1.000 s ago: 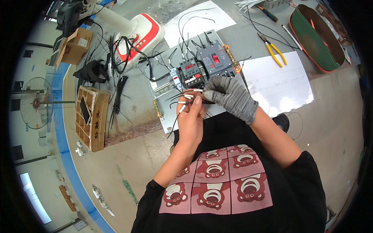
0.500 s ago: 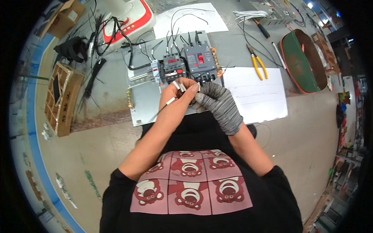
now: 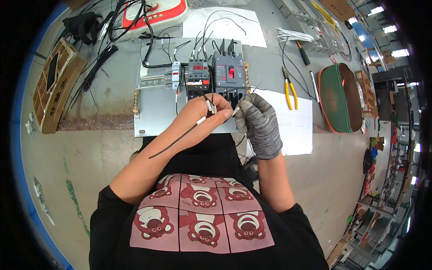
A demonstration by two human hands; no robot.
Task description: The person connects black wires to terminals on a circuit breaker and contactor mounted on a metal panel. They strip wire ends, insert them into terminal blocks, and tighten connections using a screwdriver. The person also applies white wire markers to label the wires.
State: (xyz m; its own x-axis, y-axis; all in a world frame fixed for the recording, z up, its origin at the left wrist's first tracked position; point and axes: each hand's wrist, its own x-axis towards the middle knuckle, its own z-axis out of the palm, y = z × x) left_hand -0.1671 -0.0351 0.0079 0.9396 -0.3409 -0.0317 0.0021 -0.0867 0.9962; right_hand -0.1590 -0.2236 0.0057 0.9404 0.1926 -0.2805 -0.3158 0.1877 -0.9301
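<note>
My bare left hand (image 3: 203, 111) is closed, with short white wire sleeves (image 3: 210, 107) between its fingers. A black wire (image 3: 175, 141) with a white sleeve on its end runs back from it along my forearm. My right hand (image 3: 261, 128), in a grey knitted glove, pinches a small white sleeve (image 3: 236, 110) against my left fingertips. Both hands are above the near edge of a metal mounting plate (image 3: 155, 112). Beyond them sit a large breaker (image 3: 228, 74) with a red switch, a contactor (image 3: 198, 71) and a narrow light-grey breaker (image 3: 176, 76), with black wires among them.
Yellow-handled pliers (image 3: 290, 92) and paper sheets (image 3: 299, 119) lie at the right, near a green bin (image 3: 330, 96). A screwdriver (image 3: 303, 54) lies farther back. A wooden compartment box (image 3: 56, 105) and black cable ties (image 3: 96, 63) are at the left.
My view has shifted. My right hand has drawn slightly apart from the left, its fingertips still meeting the left's. The black wire along my left forearm shows at greater length.
</note>
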